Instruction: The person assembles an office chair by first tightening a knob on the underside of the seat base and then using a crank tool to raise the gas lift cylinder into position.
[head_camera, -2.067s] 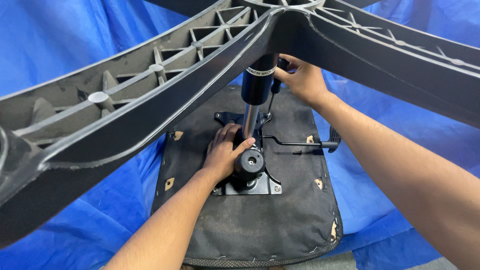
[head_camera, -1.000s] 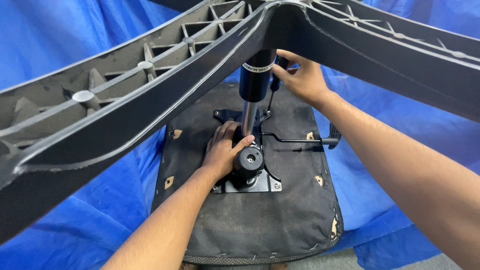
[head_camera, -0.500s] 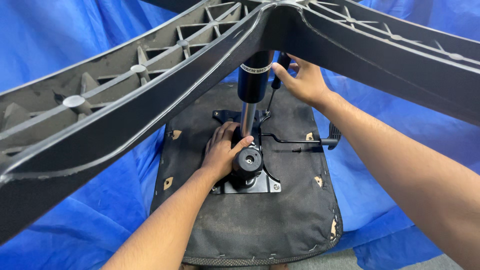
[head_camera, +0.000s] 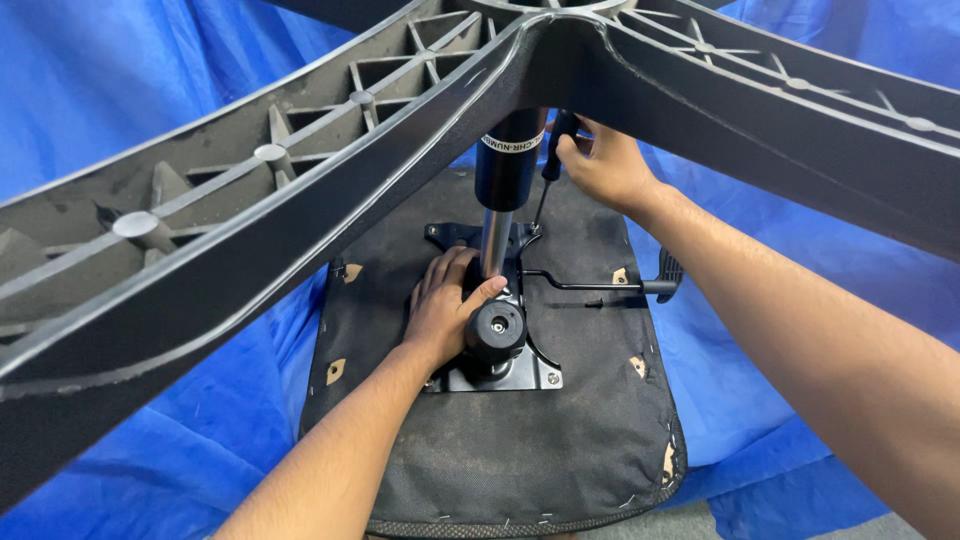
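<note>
Label (head_camera: 513, 143): narrow white band with dark print, wrapped around upper part of black gas cylinder (head_camera: 508, 165), just below chair base hub. No packages, signs or screens visible.

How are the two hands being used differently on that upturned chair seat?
The left hand lies flat and open on the metal plate beside the gas cylinder. The right hand sits higher, closed round a screwdriver whose tip points down at the plate. Both are bare and work under the chair base.
</note>
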